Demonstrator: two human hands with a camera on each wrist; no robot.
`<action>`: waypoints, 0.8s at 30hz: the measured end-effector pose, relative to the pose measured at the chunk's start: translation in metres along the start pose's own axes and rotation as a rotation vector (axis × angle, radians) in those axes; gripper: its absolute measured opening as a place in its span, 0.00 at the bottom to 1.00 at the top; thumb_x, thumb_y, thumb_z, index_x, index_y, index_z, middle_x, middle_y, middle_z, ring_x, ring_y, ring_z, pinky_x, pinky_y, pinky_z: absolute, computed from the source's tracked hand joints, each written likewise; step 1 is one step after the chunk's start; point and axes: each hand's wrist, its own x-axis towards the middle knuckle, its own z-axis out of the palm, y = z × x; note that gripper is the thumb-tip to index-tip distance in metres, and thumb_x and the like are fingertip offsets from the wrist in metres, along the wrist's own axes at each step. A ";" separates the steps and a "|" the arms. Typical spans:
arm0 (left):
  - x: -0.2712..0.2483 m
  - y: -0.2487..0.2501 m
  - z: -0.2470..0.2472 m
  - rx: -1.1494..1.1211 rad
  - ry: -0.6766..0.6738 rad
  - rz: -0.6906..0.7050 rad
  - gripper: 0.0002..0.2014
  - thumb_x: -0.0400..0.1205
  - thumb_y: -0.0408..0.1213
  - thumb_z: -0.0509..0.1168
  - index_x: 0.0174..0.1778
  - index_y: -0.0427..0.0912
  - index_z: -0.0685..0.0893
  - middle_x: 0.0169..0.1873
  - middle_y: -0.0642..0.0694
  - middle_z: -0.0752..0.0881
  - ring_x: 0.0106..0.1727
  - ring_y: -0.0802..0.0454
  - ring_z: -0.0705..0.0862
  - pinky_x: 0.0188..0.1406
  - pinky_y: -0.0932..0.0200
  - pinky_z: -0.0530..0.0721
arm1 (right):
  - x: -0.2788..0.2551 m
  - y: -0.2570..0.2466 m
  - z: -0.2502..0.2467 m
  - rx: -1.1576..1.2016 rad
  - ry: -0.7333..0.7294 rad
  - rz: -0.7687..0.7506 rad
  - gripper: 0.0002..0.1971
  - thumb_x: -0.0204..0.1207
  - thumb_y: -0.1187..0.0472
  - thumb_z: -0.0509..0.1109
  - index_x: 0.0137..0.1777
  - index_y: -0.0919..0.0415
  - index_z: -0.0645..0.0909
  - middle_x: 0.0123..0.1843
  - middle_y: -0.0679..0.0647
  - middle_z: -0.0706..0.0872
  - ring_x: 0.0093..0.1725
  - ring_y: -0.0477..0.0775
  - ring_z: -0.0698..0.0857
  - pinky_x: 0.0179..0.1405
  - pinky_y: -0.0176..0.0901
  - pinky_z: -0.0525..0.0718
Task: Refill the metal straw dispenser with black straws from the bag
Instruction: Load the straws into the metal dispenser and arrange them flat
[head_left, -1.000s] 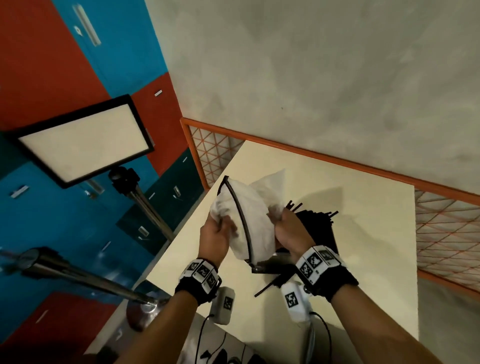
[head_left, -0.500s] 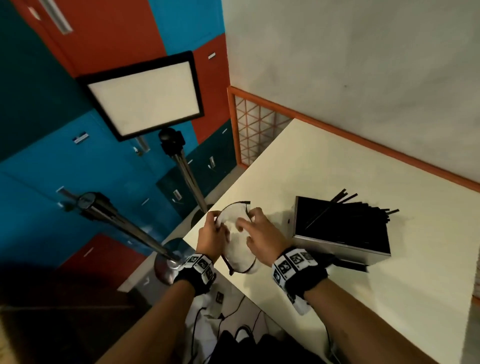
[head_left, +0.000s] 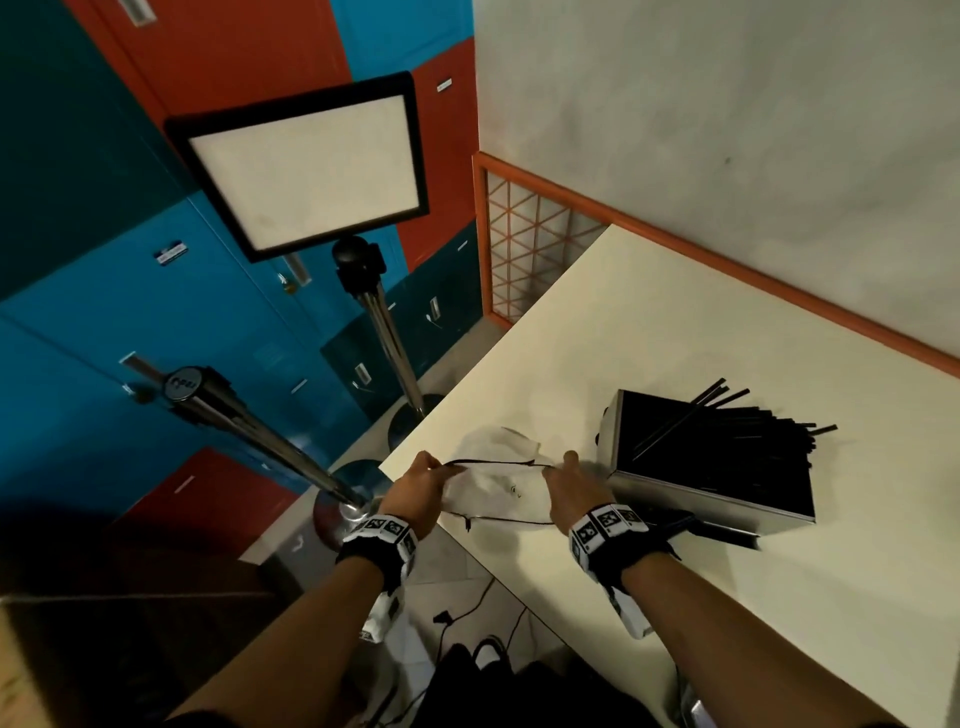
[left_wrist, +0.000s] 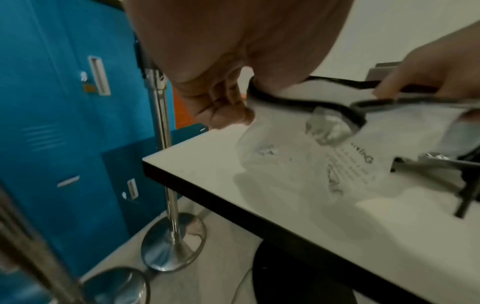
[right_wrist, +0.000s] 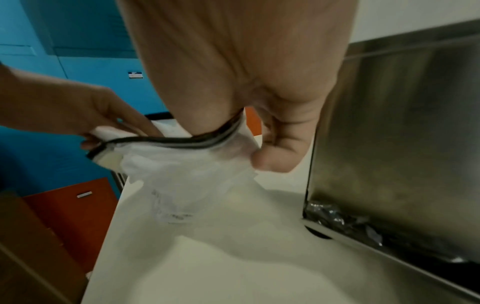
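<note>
An empty-looking clear plastic bag (head_left: 498, 488) with a black zip strip lies near the table's left corner. My left hand (head_left: 421, 480) pinches the strip's left end and my right hand (head_left: 574, 483) pinches its right end, stretching the strip taut between them. In the left wrist view the bag (left_wrist: 306, 156) droops onto the table, its printed text showing. The right wrist view shows the bag (right_wrist: 187, 170) hanging from the strip. To the right stands the metal straw dispenser (head_left: 701, 504), its open top filled with black straws (head_left: 737, 436), several poking out over the far side.
The cream table (head_left: 727, 597) ends just left of the bag. Beyond that edge stand two chrome stanchion posts (head_left: 384, 338), a light panel (head_left: 306, 166) and blue and red lockers. One loose black straw (head_left: 727, 535) lies at the dispenser's foot. Cables run over the floor below.
The bag came down from above the dispenser to the table's left corner. Both hands moved apart along the zip strip, pulling it straight.
</note>
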 end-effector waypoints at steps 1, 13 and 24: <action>0.003 0.003 0.003 0.005 -0.037 -0.029 0.23 0.88 0.36 0.60 0.80 0.56 0.75 0.67 0.45 0.73 0.62 0.39 0.82 0.65 0.47 0.82 | -0.001 -0.001 0.001 -0.039 0.001 0.005 0.18 0.77 0.67 0.64 0.67 0.58 0.79 0.65 0.59 0.71 0.60 0.62 0.79 0.58 0.55 0.80; 0.030 0.025 0.038 0.053 -0.219 -0.100 0.28 0.81 0.49 0.70 0.76 0.47 0.74 0.70 0.42 0.66 0.67 0.36 0.77 0.68 0.41 0.80 | 0.014 -0.021 0.043 -0.017 -0.170 -0.245 0.31 0.80 0.47 0.65 0.82 0.42 0.60 0.87 0.51 0.48 0.84 0.66 0.48 0.78 0.73 0.56; 0.041 0.036 0.036 0.007 -0.144 -0.141 0.26 0.82 0.49 0.69 0.77 0.64 0.76 0.79 0.44 0.61 0.75 0.36 0.71 0.71 0.37 0.79 | 0.014 0.005 0.052 0.086 -0.151 -0.049 0.29 0.79 0.51 0.64 0.81 0.51 0.65 0.86 0.60 0.51 0.81 0.70 0.57 0.78 0.68 0.63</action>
